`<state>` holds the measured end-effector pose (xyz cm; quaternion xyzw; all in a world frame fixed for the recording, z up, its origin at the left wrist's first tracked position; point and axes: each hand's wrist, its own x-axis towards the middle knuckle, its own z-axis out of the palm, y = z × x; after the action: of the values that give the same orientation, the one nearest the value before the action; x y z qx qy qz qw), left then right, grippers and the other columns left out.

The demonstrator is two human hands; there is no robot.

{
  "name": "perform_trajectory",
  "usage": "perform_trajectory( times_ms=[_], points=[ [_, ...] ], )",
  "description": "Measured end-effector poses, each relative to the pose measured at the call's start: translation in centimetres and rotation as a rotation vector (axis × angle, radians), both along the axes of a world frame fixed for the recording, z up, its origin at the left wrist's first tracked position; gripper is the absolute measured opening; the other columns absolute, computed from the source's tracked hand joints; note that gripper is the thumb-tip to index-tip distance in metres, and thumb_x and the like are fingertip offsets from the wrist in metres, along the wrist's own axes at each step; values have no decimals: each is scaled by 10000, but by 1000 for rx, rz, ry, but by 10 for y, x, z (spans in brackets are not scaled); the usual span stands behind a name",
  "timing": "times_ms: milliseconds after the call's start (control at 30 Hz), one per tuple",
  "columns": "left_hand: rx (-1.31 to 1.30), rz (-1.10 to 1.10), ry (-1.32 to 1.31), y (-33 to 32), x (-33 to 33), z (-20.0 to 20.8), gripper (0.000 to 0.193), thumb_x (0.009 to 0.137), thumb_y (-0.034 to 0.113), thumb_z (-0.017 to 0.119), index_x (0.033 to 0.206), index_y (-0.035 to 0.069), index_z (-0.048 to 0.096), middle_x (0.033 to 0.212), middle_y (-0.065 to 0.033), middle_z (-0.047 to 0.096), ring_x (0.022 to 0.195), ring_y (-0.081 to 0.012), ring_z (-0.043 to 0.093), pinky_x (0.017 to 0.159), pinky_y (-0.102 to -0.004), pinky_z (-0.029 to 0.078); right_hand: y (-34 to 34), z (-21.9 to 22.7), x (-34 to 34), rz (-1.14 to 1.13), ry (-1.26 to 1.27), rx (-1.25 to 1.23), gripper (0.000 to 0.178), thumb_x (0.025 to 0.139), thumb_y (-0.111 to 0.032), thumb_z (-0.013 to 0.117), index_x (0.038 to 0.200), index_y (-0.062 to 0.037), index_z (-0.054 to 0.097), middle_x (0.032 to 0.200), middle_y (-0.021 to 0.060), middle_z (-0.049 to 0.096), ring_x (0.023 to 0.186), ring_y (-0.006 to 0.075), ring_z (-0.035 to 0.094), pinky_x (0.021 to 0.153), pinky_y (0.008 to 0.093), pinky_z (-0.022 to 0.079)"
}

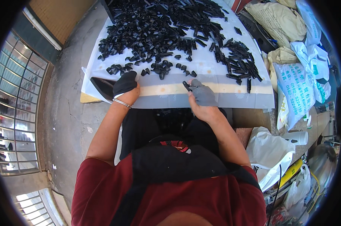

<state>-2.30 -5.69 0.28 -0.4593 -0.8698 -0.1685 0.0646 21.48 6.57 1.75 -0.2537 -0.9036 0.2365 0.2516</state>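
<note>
Your gloved right hand (202, 95) pinches a small black plastic piece (186, 86) over the near side of the tablecloth (161, 90); your gloved left hand (126, 89) curls at left, around what I cannot tell.

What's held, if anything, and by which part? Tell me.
The right grip has a small black piece by its near end; whether the left grip holds anything cannot be told.

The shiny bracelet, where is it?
In the head view, left of centre, the silvery bracelet circles the wrist of the left hand, just below its black glove.
</note>
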Motion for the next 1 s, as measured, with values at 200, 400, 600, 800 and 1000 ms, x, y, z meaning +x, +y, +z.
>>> perform_trajectory(
  times_ms=[200,400,600,800,1000],
  points=[
    [1,-326,-318,-10,32,25,371,731,127,531,1093,48,522,960,-160,592,866,-278,581,763,-338,464,-22,9,-7,363,112,-151,302,833,-137,507,1121,-51,477,991,163,563,904,323,548,785,366,430],
    [38,-703,-1162,-14,61,48,548,694,-55,543,1224,21,428,1060,-81,562,892,-110,512,731,-256,447,-26,14,-10,626,31,-92,314,795,-202,593,1063,-52,528,998,147,576,940,309,540,805,353,429],
    [215,-696,-1376,-16,64,20,454,786,139,625,1185,-5,465,1030,-73,573,873,-124,525,706,-248,444,-31,32,-15,443,-124,-324,240,780,-263,590,862,-38,573,819,143,586,769,320,558,682,396,441],
    [65,-300,-876,-25,69,-36,479,927,423,266,1253,95,392,843,-230,596,807,-353,584,683,-380,454,-41,26,-18,293,97,-39,268,794,-234,598,962,-31,549,758,112,585,684,283,573,622,345,452],
    [212,-209,-1011,-18,72,7,440,920,384,354,975,15,585,846,-188,609,779,-309,590,671,-337,454,-37,26,0,201,-21,99,263,815,-232,570,980,-27,561,877,118,600,804,298,571,712,376,448]
  ],
)
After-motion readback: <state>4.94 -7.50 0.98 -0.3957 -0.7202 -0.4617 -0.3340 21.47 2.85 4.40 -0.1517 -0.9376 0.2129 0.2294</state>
